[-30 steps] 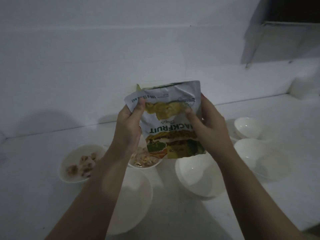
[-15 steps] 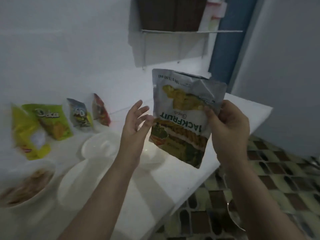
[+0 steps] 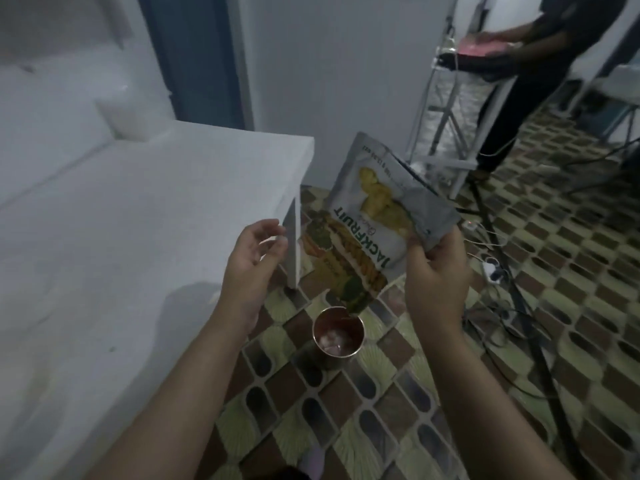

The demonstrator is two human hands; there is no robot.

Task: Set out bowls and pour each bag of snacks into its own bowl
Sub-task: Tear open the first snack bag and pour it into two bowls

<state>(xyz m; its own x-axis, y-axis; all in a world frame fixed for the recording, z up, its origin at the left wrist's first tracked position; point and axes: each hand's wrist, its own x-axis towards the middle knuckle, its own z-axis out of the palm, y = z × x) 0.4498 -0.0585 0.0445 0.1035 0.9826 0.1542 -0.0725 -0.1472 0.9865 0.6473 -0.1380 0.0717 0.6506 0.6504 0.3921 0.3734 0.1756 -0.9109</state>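
- The right hand pinches one corner of the silver-grey foil snack pouch printed "JACKFRUIT", thumb on the printed face and the other fingers curled behind it.
- The left hand holds nothing; its fingers are loosely spread and lie just beside the pouch without touching it.
- The pouch hangs upside down, tilted, out past the edge of the white bench and above a small round metal bin standing on the patterned tile floor.
- Judged handling: the pouch looks light, thin and crinkly, with a slick film surface and brittle contents. A corner or seam pinch holds it; squeezing the body risks crushing any chips.
- No bowls are in view.
- A second person stands at the far right.
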